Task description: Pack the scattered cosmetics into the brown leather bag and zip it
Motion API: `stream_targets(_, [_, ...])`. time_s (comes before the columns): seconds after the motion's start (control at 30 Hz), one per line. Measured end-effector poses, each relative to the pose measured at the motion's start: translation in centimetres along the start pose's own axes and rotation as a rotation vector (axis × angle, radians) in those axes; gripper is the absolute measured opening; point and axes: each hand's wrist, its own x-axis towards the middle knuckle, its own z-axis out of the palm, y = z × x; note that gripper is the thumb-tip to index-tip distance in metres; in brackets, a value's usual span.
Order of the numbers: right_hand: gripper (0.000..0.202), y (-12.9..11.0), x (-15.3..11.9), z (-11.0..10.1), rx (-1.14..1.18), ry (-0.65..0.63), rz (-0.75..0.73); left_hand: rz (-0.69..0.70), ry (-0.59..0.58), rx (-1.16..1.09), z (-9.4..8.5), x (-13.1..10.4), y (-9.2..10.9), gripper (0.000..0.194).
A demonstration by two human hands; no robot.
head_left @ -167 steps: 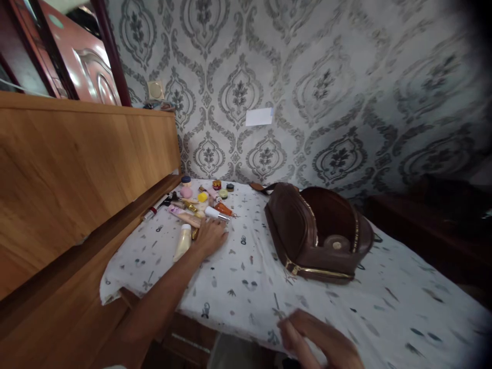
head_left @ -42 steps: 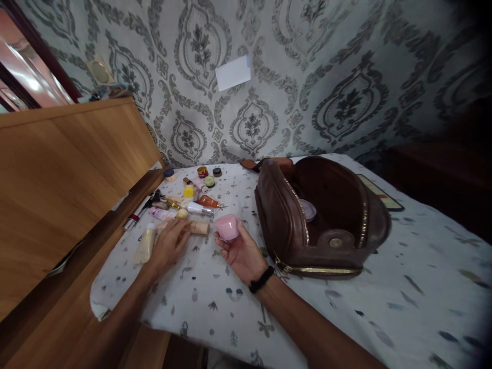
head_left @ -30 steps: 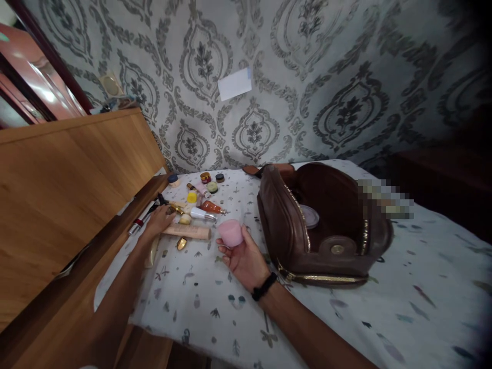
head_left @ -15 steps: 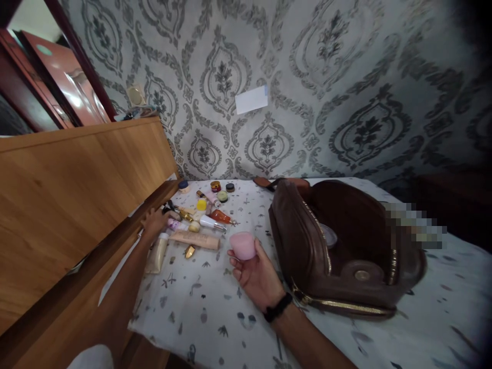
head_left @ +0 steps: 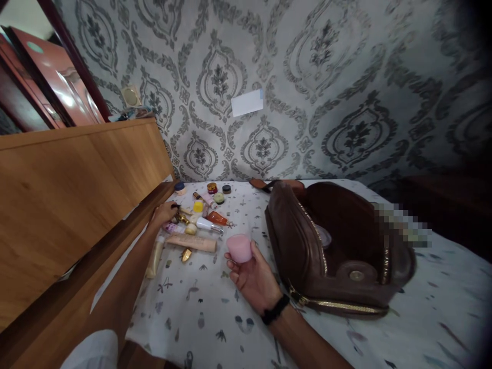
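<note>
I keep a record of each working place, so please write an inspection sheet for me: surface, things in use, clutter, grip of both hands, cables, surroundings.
Surface: white printed cloth.
Things in use: pink container; brown bag, open, with a round pale item inside.
Clutter: peach tube, orange bottle, white bottle and other small items, close together at left.
Right hand: grip closed on the pink container.
Left hand: at the clutter's left edge; grip unclear.
Cables: nothing seen.
Surroundings: patterned wall with white paper; wooden panel at left.

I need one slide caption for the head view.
Right hand holds a pink item near an open brown bag; left hand at scattered cosmetics.
</note>
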Motion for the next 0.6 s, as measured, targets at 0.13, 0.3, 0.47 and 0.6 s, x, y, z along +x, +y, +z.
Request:
stream_targets(0.13, [0.043,0.1,0.0,-0.1,0.000,0.001,-0.002,0.141,0.009,-0.135,0.4,-0.6,2.1,0.025])
stream_targets(0.3, [0.048,0.0,0.0,0.0,0.005,-0.020,0.017,0.294,0.045,-0.287,0.3,-4.0,6.5,0.033])
stream_targets(0.47, [0.055,0.3,0.3,-0.3,-0.005,-0.064,0.013,0.574,-0.196,-0.632,-0.2,-11.3,12.6,0.052])
stream_targets(0.6, [0.052,0.9,0.7,-1.0,-0.022,-0.153,-0.010,0.604,-0.312,-0.726,0.6,-15.9,15.6,0.073])
